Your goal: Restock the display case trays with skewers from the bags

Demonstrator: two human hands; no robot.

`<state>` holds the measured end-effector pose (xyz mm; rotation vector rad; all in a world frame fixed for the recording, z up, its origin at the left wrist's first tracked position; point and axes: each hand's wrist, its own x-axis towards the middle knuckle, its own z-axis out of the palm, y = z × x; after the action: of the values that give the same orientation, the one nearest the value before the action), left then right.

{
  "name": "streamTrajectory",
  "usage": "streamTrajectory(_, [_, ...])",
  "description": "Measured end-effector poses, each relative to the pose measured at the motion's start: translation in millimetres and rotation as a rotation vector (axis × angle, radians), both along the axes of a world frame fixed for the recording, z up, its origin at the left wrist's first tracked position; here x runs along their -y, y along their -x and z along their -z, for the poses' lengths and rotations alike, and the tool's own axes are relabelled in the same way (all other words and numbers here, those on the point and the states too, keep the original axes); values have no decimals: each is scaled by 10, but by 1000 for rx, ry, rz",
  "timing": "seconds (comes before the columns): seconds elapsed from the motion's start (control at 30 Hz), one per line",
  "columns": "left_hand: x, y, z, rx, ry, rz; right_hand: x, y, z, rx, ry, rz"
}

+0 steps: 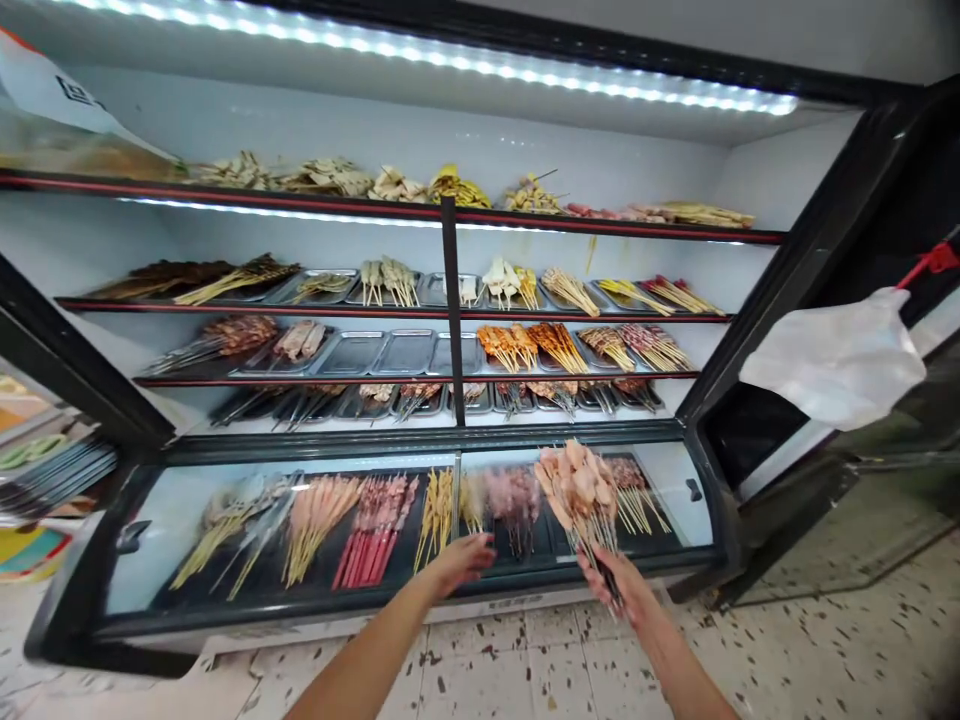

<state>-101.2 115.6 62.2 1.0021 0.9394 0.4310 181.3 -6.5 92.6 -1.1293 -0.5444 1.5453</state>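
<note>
My right hand [616, 580] grips a bundle of pale meat skewers [579, 486] by the stick ends, the meat fanned upward in front of the display fridge. My left hand [459, 560] reaches forward with fingers apart and rests on or just above the sliding glass lid [300, 520] of the lower chest section. Under that glass lie rows of skewers [375, 520] of several kinds.
The open fridge has shelves with metal trays [375, 352] of skewers, some trays bare. A black centre post [452, 310] divides the shelves. A white plastic bag [836, 355] hangs at the right by the black door frame. Speckled tile floor [540, 660] lies below.
</note>
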Motion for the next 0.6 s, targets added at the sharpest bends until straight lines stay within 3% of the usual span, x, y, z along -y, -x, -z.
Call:
streamTrajectory(0.1, [-452,-572,-187,98,-60,-32,-812,74,-87,-141,-16,-113])
streamTrajectory(0.2, [-842,-919,-299,216,-133,-56,-1548,134,-76,-146,-6,-172])
streamTrajectory(0.37, [-1591,-1131,-301,306,-224,-281,-2746,220,91,-52,-28,-299])
streamTrajectory(0.5, [-2242,-1226,-191,383,-239,-500,-3685,321,187,-33,-90,-319])
streamTrajectory(0.6, [-2607,-1268,-68,293,-344,-609,-4302,448,226,-64,-66,-348])
